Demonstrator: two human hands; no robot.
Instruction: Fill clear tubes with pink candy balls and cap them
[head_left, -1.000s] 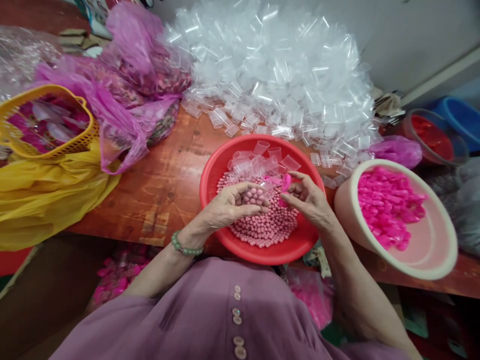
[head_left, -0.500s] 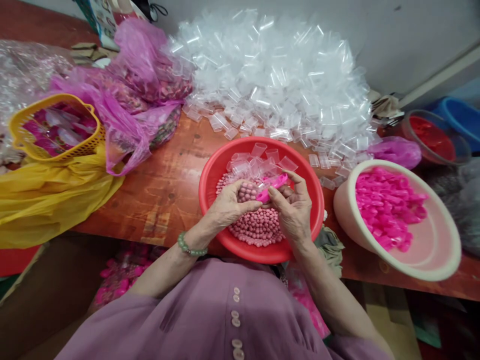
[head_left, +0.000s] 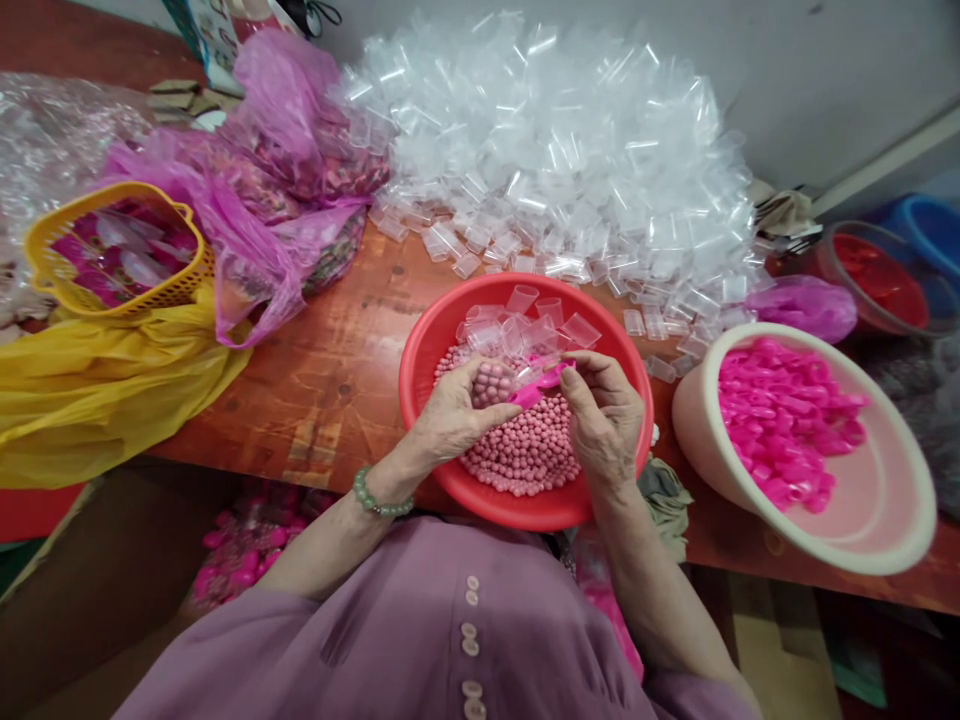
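A red bowl (head_left: 435, 345) in front of me holds a heap of small pink balls (head_left: 529, 455) and several clear plastic cups (head_left: 525, 320) at its far side. Over the bowl, my left hand (head_left: 454, 415) is cupped around a handful of the pink balls. My right hand (head_left: 604, 415) pinches a bright pink plastic piece (head_left: 536, 385) and a clear cup against the left hand's fingertips. A green bead bracelet (head_left: 375, 497) circles my left wrist.
A large pile of clear cups (head_left: 555, 150) covers the back of the wooden table (head_left: 330, 370). A cream basin of pink caps (head_left: 787, 420) stands at right. At left are a yellow basket (head_left: 112, 250), pink bags (head_left: 270, 180) and a yellow bag (head_left: 97, 400).
My right hand has closed in on the left, bringing the pink piece from beside the palm up to the left fingertips. The left hand stays cupped over the bowl.
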